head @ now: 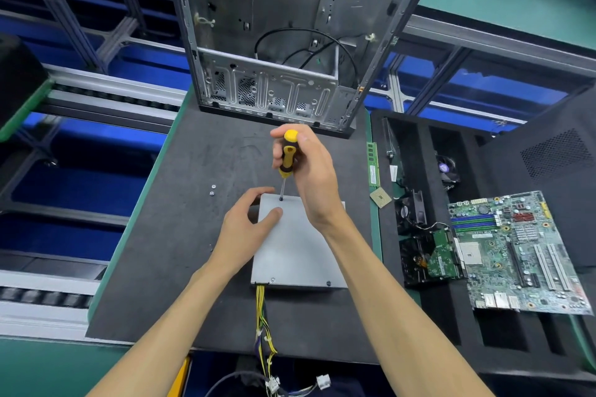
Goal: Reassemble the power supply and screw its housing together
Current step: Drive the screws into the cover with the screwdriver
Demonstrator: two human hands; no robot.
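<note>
The grey power supply (290, 255) lies flat on the dark mat (180, 235), its yellow cable bundle (263, 325) trailing toward me. My right hand (309, 171) grips a yellow-and-black screwdriver (288, 155), held upright with its tip in a screw (281, 199) at the lid's far left corner. My left hand (248, 226) holds the housing's far left corner, thumb on the lid and fingers curled over the edge. Two loose screws (212, 190) lie on the mat to the left. Two more screws sit along the lid's near edge.
An empty computer case (290, 42) stands at the far end of the mat. To the right, a black foam tray (451, 316) carries a motherboard (519, 255), fans, a hard drive (442, 255), a RAM stick (372, 164) and a CPU (380, 197). Conveyor rails run along the left.
</note>
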